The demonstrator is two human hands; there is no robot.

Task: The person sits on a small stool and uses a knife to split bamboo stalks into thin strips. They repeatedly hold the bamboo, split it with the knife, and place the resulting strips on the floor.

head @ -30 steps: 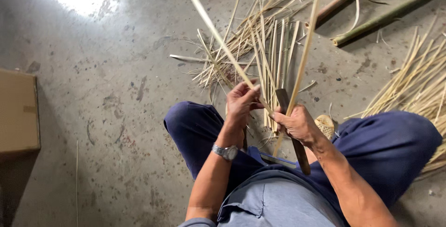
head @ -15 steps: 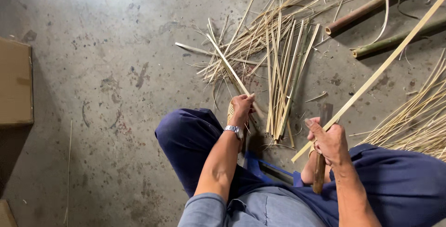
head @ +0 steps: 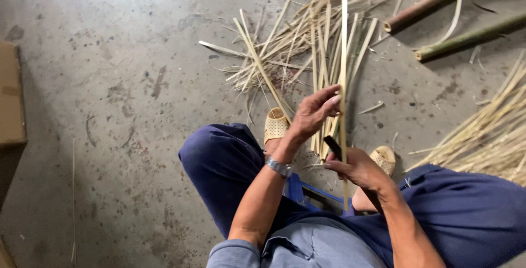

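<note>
The long bamboo strip (head: pixel 343 38) stands almost straight up and down in the head view, its long axis running from the top edge down between the two hands to a low end near the blue stool (head: pixel 307 191). The left hand (head: pixel 315 112) sits higher on it, fingers (head: pixel 332 101) closed lightly around the strip from its left side. The right hand (head: pixel 356 166) lies lower and nearer the body, gripping a dark knife (head: pixel 333 147) whose blade meets the strip just below the left hand. So the strip runs away from the right-hand fingers upward, and the left hand is the nearer one to its free length.

Half a second ago the strip slanted far out to the upper right and the left hand held a different, shorter strip off to the left; now the strip is swung upright and both hands have come together on it. The heap of split strips (head: pixel 296 49) lies on the concrete floor (head: pixel 109 81) beyond the sandals (head: pixel 275 125)
</note>
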